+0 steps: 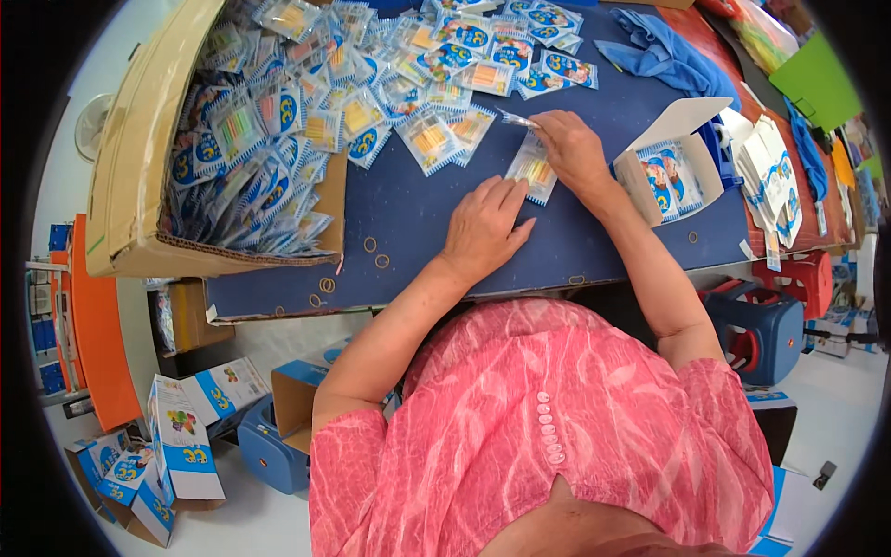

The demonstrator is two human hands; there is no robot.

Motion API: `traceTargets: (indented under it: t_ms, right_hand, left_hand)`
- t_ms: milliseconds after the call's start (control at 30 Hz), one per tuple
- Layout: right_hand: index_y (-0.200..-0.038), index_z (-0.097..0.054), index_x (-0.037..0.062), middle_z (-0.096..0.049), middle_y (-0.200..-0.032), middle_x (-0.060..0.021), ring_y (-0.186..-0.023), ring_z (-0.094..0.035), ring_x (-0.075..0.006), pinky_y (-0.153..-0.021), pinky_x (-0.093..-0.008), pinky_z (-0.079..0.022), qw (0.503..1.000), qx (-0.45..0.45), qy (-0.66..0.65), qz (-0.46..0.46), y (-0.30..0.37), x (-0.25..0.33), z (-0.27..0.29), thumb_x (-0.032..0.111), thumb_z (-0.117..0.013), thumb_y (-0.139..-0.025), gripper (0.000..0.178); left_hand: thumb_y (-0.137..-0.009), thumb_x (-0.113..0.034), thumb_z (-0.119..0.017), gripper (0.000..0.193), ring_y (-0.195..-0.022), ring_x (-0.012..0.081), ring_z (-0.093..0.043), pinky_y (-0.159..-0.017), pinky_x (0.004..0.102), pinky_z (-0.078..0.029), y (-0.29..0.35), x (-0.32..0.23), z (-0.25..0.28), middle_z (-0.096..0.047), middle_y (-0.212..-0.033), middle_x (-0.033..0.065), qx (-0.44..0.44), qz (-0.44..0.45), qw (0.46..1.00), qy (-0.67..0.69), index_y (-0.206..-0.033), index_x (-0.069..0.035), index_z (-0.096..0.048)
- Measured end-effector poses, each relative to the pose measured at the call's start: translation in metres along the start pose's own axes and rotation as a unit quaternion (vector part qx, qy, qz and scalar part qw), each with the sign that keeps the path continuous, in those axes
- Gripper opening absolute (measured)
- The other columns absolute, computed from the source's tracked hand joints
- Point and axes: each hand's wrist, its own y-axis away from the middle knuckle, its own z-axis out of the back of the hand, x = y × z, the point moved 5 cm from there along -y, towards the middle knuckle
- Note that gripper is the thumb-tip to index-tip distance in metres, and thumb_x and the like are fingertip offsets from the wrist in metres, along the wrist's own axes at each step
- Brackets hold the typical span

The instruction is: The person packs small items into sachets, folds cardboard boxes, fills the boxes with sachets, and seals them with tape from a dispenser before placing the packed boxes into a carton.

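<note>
One pair of bare hands at a dark blue tabletop (408, 218), in use: the left hand (487, 227) lies palm down, fingers extended and loosely together, thumb spread to the side, its fingertips touching the near left edge of a flat clear-and-blue sachet (535, 169) of pale coloured sticks, and grasping nothing; the right hand (571, 153) is closed in a pinch, thumb and fingers drawn together on a second sachet (516, 120) (seen nearly edge-on, its contents unreadable), just above the first, which lies on the table between the hands; one large brown carton (139, 158) at left, open toward the table and filled with a heap of like sachets (278, 139), which spreads across the far tabletop; one small white box (640, 192), lid raised, beside the right forearm, with printed sachets inside; one crumpled blue cloth (659, 51), beyond the box; several rubber bands (327, 285), loose along the near edge; one stack of white-and-blue card pieces (770, 176), far right; one blue stool (768, 330) and one red stool (806, 281), below the table at right; assorted printed cartons (190, 446), on the floor at left
</note>
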Motion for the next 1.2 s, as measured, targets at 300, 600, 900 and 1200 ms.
traceTargets:
  t_ms: [300, 600, 900, 1200]
  right_hand:
    - [-0.112, -0.067, 0.0070, -0.067, -0.112, -0.0141, -0.107, -0.061, -0.0325, -0.092, -0.0395, -0.050, 0.966, 0.021, 0.095, 0.238, 0.035, 0.029, 0.024, 0.004, -0.061, -0.086, 0.026]
    - [-0.116, -0.063, 0.0022, -0.067, -0.106, -0.0149, -0.101, -0.063, -0.0311, -0.087, -0.0398, -0.050, 0.971, 0.232, 0.064, 0.001, 0.014, 0.042, 0.015, 0.013, -0.066, -0.087, 0.031]
    - [-0.096, -0.069, -0.0018, -0.068, -0.086, -0.0126, -0.079, -0.065, -0.0258, -0.072, -0.0349, -0.050, 0.951, 0.142, -0.266, 0.073, 0.023, 0.042, 0.010, 0.025, -0.065, -0.093, 0.027]
    - [-0.090, -0.069, 0.0009, -0.068, -0.097, -0.0094, -0.088, -0.063, -0.0196, -0.074, -0.0359, -0.051, 0.993, 0.083, 0.046, -0.069, -0.075, 0.076, -0.049, 0.032, -0.069, -0.088, 0.031]
  left_hand:
    - [-0.076, -0.019, -0.074, 0.040, -0.108, 0.0269, -0.056, -0.085, 0.0405, -0.045, -0.006, 0.029, -0.008, -0.061, -0.114, 0.0088, 0.030, -0.015, 0.993, -0.110, -0.111, -0.006, -0.061]
    - [-0.074, -0.012, -0.075, 0.044, -0.104, 0.0252, -0.058, -0.083, 0.0415, -0.044, -0.021, 0.006, 0.028, -0.064, -0.106, 0.0047, -0.109, -0.009, 0.992, -0.060, -0.116, -0.006, -0.061]
    - [-0.079, -0.012, -0.071, 0.034, -0.092, 0.0279, -0.058, -0.075, 0.0402, -0.044, 0.004, 0.032, 0.020, -0.062, -0.096, 0.0082, -0.003, 0.031, 0.999, 0.027, -0.111, -0.007, -0.062]
    - [-0.077, -0.004, -0.068, 0.027, -0.092, 0.0328, -0.059, -0.078, 0.0421, -0.045, 0.027, 0.017, 0.048, -0.064, -0.097, 0.0113, 0.043, 0.111, 0.993, -0.012, -0.103, -0.007, -0.064]
